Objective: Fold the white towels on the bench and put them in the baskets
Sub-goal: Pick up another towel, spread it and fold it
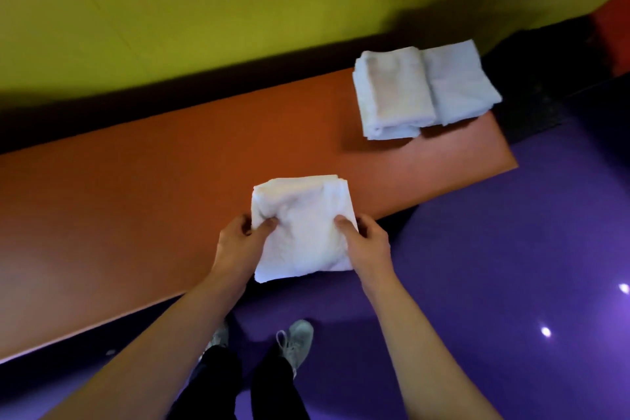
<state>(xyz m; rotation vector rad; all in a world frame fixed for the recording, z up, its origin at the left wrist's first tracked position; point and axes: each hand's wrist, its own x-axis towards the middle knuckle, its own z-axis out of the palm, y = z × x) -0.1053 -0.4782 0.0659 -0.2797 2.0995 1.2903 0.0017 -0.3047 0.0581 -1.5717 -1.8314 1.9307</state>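
While I look down from the head camera, the nearest things are my own legs in black trousers point(218, 382) and pale grey shoes point(296, 341), standing on a glossy purple floor point(511, 266) that throws back a few bright light spots.

Above them my two bare forearms reach forward. My left hand point(238, 245) grips the left edge of a folded white towel point(303, 228), thumb pressed on top and the other fingers curled underneath. My right hand point(368, 244) grips the right edge the same way, thumb on the top face and fingers tucked below. The towel is a thick, roughly square bundle. It sits at the near edge of the orange bench point(136, 187), its near corner hanging out past that edge; whether its underside touches the bench top I cannot tell.

Farther along the bench, well apart from the towel in my hands and near the right end, two stacks of folded white towels point(426, 89) lie side by side, touching each other. Behind the bench a dark gap runs along its far edge, and beyond that rises a yellow-green wall point(204, 10). At the far right a red panel point(613, 34) shows above a dark area.
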